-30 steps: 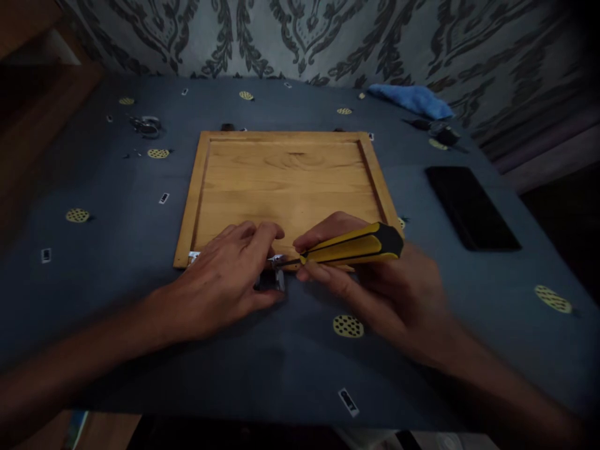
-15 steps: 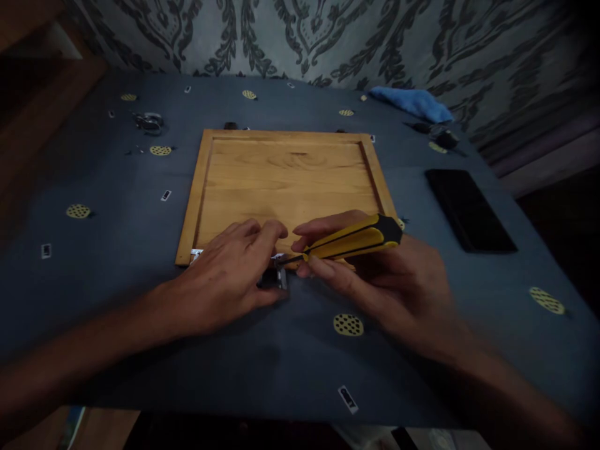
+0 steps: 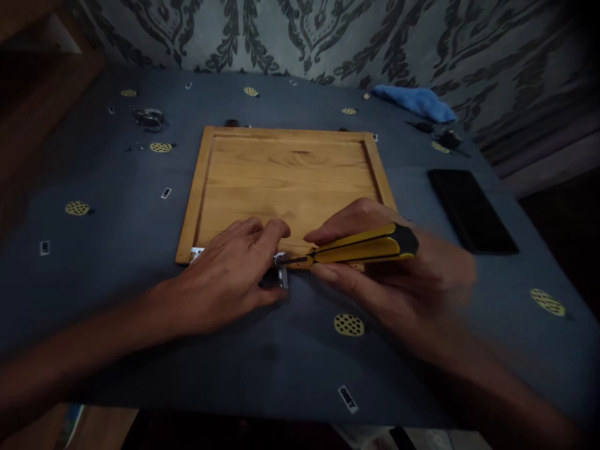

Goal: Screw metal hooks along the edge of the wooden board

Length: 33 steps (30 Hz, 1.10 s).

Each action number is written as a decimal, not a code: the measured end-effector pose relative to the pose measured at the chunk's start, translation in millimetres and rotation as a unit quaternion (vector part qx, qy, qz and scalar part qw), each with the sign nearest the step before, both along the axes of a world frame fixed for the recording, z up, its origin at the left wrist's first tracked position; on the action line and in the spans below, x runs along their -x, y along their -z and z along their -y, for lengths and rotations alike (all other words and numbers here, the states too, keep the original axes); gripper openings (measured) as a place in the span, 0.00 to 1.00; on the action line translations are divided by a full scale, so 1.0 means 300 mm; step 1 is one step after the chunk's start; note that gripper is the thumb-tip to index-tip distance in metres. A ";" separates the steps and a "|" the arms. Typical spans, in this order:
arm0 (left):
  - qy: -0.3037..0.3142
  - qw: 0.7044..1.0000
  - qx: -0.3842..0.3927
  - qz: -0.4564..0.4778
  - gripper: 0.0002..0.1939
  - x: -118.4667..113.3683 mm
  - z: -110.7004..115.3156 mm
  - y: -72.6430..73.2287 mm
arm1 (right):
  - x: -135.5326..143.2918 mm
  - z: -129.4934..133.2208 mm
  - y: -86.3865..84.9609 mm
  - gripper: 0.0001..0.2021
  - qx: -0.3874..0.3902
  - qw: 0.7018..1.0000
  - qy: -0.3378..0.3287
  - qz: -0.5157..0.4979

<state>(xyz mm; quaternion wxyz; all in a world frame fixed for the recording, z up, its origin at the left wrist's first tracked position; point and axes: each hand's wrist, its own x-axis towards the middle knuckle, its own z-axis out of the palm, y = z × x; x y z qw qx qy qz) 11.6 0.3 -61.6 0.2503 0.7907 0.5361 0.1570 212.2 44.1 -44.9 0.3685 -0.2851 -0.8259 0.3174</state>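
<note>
A framed wooden panel (image 3: 290, 181) lies flat on the blue patterned cloth. My left hand (image 3: 229, 275) rests over its near edge, with thumb and fingers around a metal hinge (image 3: 282, 275), partly hidden under the hand. In my right hand (image 3: 394, 281) is a yellow and black screwdriver (image 3: 360, 245), held between thumb and fingers. Its shaft points left, and the tip meets the hinge area beside my left fingers. Another bit of metal (image 3: 197, 252) shows at the panel's near left corner.
A black phone-like slab (image 3: 472, 211) lies to the right. Behind it are a dark tool-like object (image 3: 445, 135) and a blue cloth (image 3: 416, 102). Metal hardware (image 3: 150, 119) and small screws (image 3: 139, 146) lie at the back left. The patterned wall stands behind.
My right hand and the screwdriver have shifted slightly right, and the right fingers have loosened and spread around the handle. My left hand stays nearly where it was.
</note>
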 end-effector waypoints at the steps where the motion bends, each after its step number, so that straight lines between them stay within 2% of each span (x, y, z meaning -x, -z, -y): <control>1: 0.000 1.000 0.000 0.001 0.21 0.000 0.001 -0.001 | -0.001 0.002 0.000 0.03 -0.002 1.000 0.008 0.005; 7: -0.001 1.000 0.022 -0.009 0.26 -0.003 0.000 -0.004 | -0.015 0.001 -0.013 0.08 -0.004 0.999 0.027 0.047; 12: -0.004 0.999 0.035 -0.010 0.29 -0.004 -0.004 -0.006 | -0.020 -0.008 -0.034 0.08 -0.056 0.995 0.017 0.081; 18: 0.008 1.000 0.027 -0.011 0.28 -0.007 -0.011 0.000 | -0.015 -0.014 -0.047 0.06 -0.114 0.989 -0.012 0.091; 23: 0.008 1.000 0.017 -0.012 0.25 -0.003 -0.007 0.004 | -0.010 -0.018 -0.048 0.08 -0.102 0.991 -0.034 0.073; 25: 0.008 1.000 0.008 -0.016 0.24 0.000 -0.001 0.003 | -0.011 -0.012 -0.045 0.07 -0.090 0.995 -0.018 0.045; 29: 0.011 1.000 -0.004 -0.016 0.25 0.006 0.009 0.002 | -0.018 0.009 -0.035 0.05 -0.102 0.989 0.091 -0.049; 31: 0.015 1.000 -0.005 -0.012 0.25 0.007 0.008 0.003 | -0.023 0.016 -0.028 0.06 -0.103 0.988 0.101 -0.057; 33: 0.014 1.000 -0.006 -0.011 0.25 0.005 0.004 0.005 | -0.027 0.017 -0.020 0.07 -0.095 0.992 0.075 -0.034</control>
